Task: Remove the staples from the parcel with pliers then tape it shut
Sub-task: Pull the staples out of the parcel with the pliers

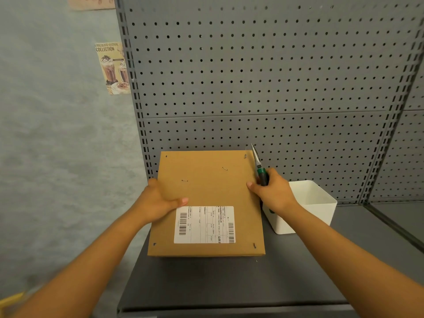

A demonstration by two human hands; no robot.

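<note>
A flat brown cardboard parcel [213, 189] with a white shipping label [204, 224] lies on the dark grey shelf [229, 283]. Two loose staples [184, 180] lie on its top, and staples sit at its corners, one at the far right corner [245, 156]. My left hand [160, 198] grips the parcel's left edge, thumb on top. My right hand [273, 191] holds green-handled needle-nose pliers [258, 165] at the parcel's right edge, jaws pointing away from me toward the far right corner, thumb resting on the cardboard.
A white plastic bin [316, 203] stands on the shelf just right of the parcel, behind my right wrist. A grey pegboard back panel [263, 76] rises behind the shelf. A drinks poster [112, 67] hangs on the wall at left.
</note>
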